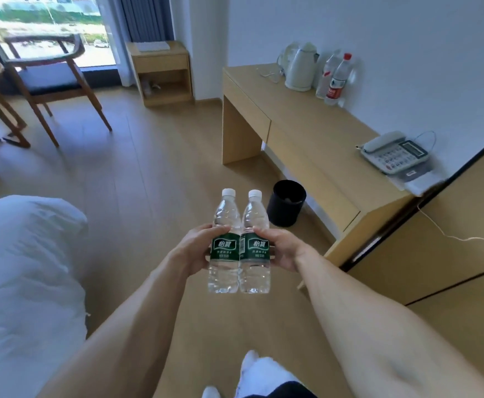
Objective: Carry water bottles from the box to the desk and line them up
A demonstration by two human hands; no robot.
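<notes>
Between the 2 hands, 2 green-label water bottles stand upright, side by side, touching. Left hand (195,248) fingers curl round the left bottle (225,245) at its label; right hand (282,249) fingers curl round the right bottle (254,248) likewise. Both held in the air above the floor. Desk (307,133) lies ahead-right of the fingers, carrying a kettle (299,67), 2 red-cap bottles (337,79), a phone (393,153). Black bin (285,202) just beyond the right fingers.

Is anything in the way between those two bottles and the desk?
Nothing visible blocks them. The left hand and right hand hold the two green-label bottles upright over bare floor. The black bin sits low beside the desk, and bare desktop shows between the kettle and the phone.
</notes>
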